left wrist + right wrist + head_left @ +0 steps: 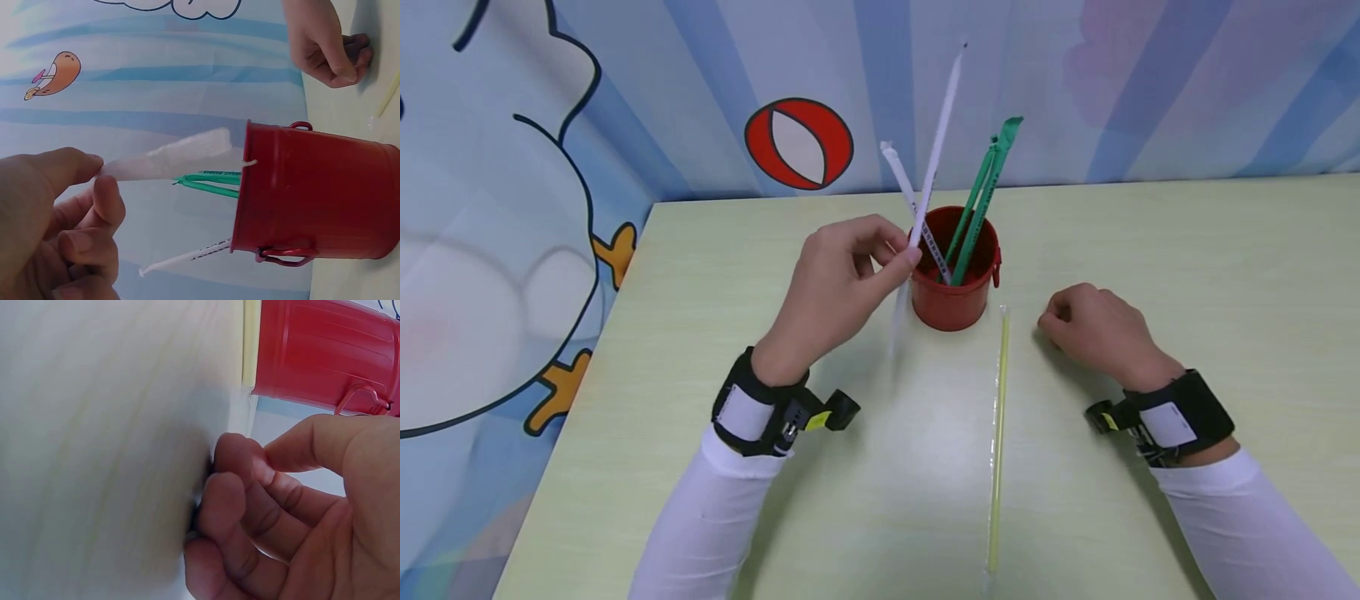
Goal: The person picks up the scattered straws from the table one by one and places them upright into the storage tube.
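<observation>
Straw, white, slim, paper-wrapped, dark mark at its upper tip; held aslant in the air at the left front of the bucket, upper end well above the rim; lower end blurred in the head view and outside the bucket; in the left wrist view that end points towards the rim.

Left hand: thumb and forefinger pinched together on the white straw, just beside the bucket; other fingers bent.

Right hand: fingers loosely curled, thumb drawn in close to them; low over the desk, right of the yellow straw; whether it touches the surface, cannot tell.

Bucket: red, upright on the desk, small loop handles at its sides; contents, two green straws leaning right and one printed white straw leaning left.

Yellow straw: clear wrapper; flat on the desk between the two arms, far end near the bucket.

Also: black wrist straps, one on each arm; white sleeves; blue striped backdrop with red-and-white ball motif.
</observation>
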